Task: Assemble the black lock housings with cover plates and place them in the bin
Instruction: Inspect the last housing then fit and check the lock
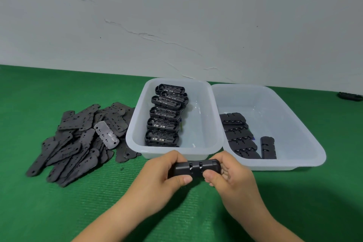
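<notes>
While both your hands sit at 6 o'clock of the frame, they share one black lock housing (196, 168), held lengthwise just above the green mat (59, 212). Left hand (167, 173): fingers curled over the housing's L end, thumb pressed on its near face. Right hand (227, 175): same on the R end, thumb tip near the middle, fingers wrapped behind. Both grips firm, closed round the part. Two notches show on the housing's top edge between your thumbs. Can't tell whether a cover plate is on it already.

Left bin (137, 124), translucent, at 12 o'clock from the hands, just beyond them: row of open housings (163, 124) stacked along its L side, insides facing up, R half of the floor showing. Right bin (294, 133) at 1–2 o'clock, touching the left bin's rim: closed assemblies (237, 133) in a row along its L wall, one more assembly (268, 147) beside them, turned lengthwise.

Cover plates (74, 139) at 9–10 o'clock, loose dark pile on the mat, up against the left bin's L wall. One pale grey plate (106, 136) lies on top nr the bin.

Small dark object (349, 96) at 2 o'clock, far R edge of the mat by the wall (176, 15); too cut off to ID. Wall paint cracked.
</notes>
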